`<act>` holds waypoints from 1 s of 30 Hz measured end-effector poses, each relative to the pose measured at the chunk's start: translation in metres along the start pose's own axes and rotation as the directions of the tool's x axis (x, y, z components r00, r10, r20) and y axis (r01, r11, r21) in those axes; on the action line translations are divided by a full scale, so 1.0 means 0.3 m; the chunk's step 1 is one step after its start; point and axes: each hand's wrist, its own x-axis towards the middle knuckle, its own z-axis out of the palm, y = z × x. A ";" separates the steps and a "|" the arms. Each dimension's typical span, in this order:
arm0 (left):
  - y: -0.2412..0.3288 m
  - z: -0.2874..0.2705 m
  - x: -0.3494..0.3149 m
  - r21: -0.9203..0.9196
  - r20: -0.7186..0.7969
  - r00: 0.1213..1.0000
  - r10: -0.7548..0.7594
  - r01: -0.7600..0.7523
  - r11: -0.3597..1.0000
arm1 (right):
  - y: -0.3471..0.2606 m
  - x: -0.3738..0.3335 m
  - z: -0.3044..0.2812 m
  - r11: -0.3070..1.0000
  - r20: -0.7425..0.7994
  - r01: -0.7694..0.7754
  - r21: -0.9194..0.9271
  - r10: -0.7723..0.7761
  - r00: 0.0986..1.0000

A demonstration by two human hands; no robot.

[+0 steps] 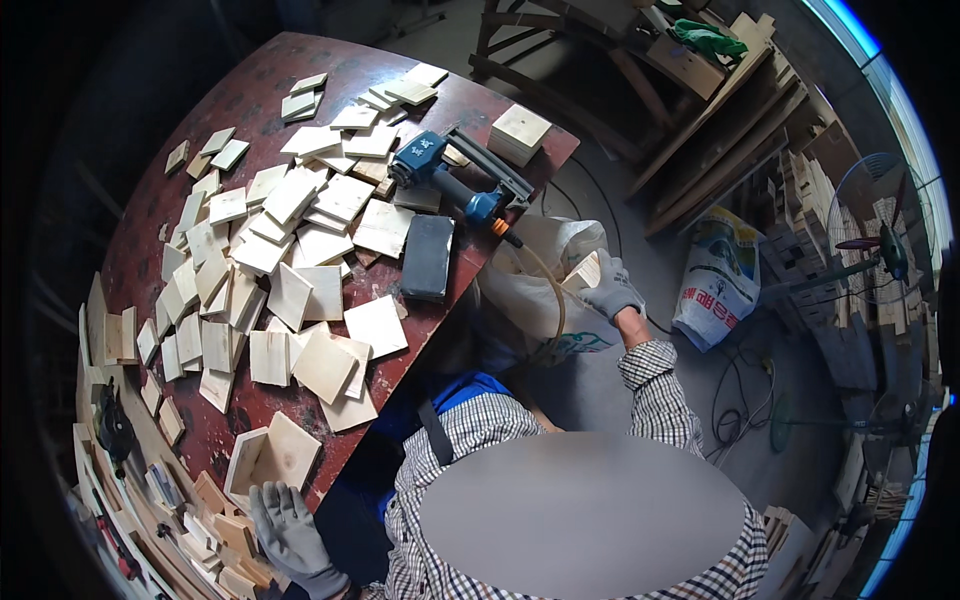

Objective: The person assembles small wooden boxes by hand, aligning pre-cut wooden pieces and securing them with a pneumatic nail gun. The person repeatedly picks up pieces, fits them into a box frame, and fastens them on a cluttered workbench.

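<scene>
Boards [292, 193] covered much of the red table [235, 112] in the head view, the only view we had. Most lay in a loose, overlapping heap across its middle, with a few small groups apart toward the far and left edges. We took that heap as work left, since nothing in it looked joined or sorted.

At the far right corner we saw a stack [517, 135], squared up and tidy; it may have been a portion already put in order, though we could not be sure. By the near corner, a pair [273, 455] stood at an angle to each other, one tilted up against the other. Whether they were fastened we could not tell.

The left hand [292, 532] was just beside that pair, its grip spread and holding nothing; we could not make out whether the fingertips touched the wood. The right hand [612, 288] pinched a block [582, 272] in its grip at the mouth of the white sack [530, 262], off the table's edge. The nail gun [455, 185] lay untouched beside the heap, near a black block [428, 257]. Overall, we judged that far more remained than was done.
</scene>
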 end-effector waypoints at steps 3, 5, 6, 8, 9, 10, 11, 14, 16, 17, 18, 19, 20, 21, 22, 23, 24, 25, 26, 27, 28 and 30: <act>0.017 -0.005 -0.024 0.009 -0.001 1.000 0.006 -0.006 1.000 | -0.098 0.036 0.037 0.986 0.123 0.147 -0.073 -0.137 0.983; 0.010 0.002 0.005 0.034 -0.001 1.000 -0.009 0.009 0.999 | -0.104 0.064 0.028 0.974 0.260 0.174 -0.148 -0.132 0.957; 0.007 0.005 0.016 0.035 0.015 1.000 -0.018 0.018 0.999 | -0.092 0.082 0.044 0.963 0.339 0.168 -0.212 -0.088 0.936; 0.005 0.013 0.020 0.035 0.031 0.999 -0.018 0.017 0.999 | -0.092 0.127 0.074 0.952 0.359 0.174 -0.253 -0.074 0.930; 0.003 0.016 0.022 0.021 0.033 0.999 -0.021 0.020 1.000 | -0.091 0.152 0.085 0.945 0.368 0.177 -0.274 -0.067 0.927; 0.004 0.019 0.017 0.007 0.030 0.999 -0.019 0.019 1.000 | -0.097 0.192 0.092 0.963 0.405 0.137 -0.232 -0.032 0.914; 0.004 0.019 0.010 -0.008 0.027 1.000 -0.015 0.016 1.000 | -0.077 0.238 0.094 0.974 0.497 0.173 -0.143 -0.081 0.864; 0.008 0.012 -0.017 0.005 0.022 1.000 0.010 -0.010 1.000 | -0.033 0.290 0.075 0.950 0.695 0.295 0.100 -0.279 0.663; 0.006 -0.011 -0.030 -0.047 0.007 1.000 0.001 0.000 0.999 | -0.048 0.280 0.086 0.971 0.821 0.201 0.127 -0.217 0.529; 0.006 -0.018 -0.038 -0.070 -0.001 1.000 0.001 -0.001 0.998 | -0.096 0.263 0.084 0.978 0.872 0.155 0.138 -0.195 0.449; 0.002 -0.025 -0.047 -0.074 -0.016 1.000 0.002 -0.003 0.997 | -0.138 0.239 0.076 0.997 0.906 -0.077 0.015 0.019 0.424; -0.001 -0.026 -0.044 -0.081 -0.021 1.000 -0.005 0.003 0.997 | -0.122 0.226 0.088 0.989 0.929 -0.142 -0.035 0.085 0.361; -0.003 -0.027 -0.040 -0.088 -0.026 1.000 -0.012 0.009 0.996 | -0.109 0.215 0.103 0.975 0.945 -0.204 -0.089 0.147 0.293; -0.003 -0.030 -0.034 -0.090 -0.009 1.000 -0.018 0.017 0.996 | -0.093 0.201 0.115 0.954 0.954 -0.262 -0.145 0.205 0.219; 0.020 -0.015 -0.079 -0.078 -0.029 0.999 0.018 -0.020 0.997 | -0.151 0.205 0.148 0.988 0.968 -0.141 -0.063 0.095 0.231; -0.002 -0.018 -0.025 -0.092 0.017 1.000 -0.017 0.018 0.996 | -0.050 0.181 0.170 0.996 0.937 -0.085 0.023 0.008 0.349; 0.010 -0.015 -0.045 -0.094 0.009 1.000 -0.005 0.006 0.996 | -0.023 0.202 0.241 0.994 0.894 0.050 0.100 -0.112 0.434; 0.010 -0.024 -0.034 -0.099 0.019 1.000 -0.016 0.018 0.995 | -0.027 0.183 0.268 0.967 0.827 0.163 0.195 -0.251 0.503; 0.008 -0.032 -0.023 -0.104 0.029 0.999 -0.028 0.031 0.994 | -0.010 0.176 0.266 0.983 0.818 0.083 0.166 -0.184 0.544; 0.004 -0.040 -0.012 -0.115 0.040 0.998 -0.042 0.047 0.992 | 0.009 0.179 0.259 0.990 0.807 0.000 0.138 -0.113 0.579; 0.033 -0.030 -0.070 -0.108 0.004 1.000 -0.011 0.012 0.994 | -0.093 0.197 0.266 0.991 0.812 -0.034 0.131 -0.087 0.577; 0.014 -0.034 -0.002 -0.127 0.042 0.997 -0.066 0.071 0.989 | -0.033 0.167 0.221 0.991 0.777 -0.038 0.126 -0.074 0.625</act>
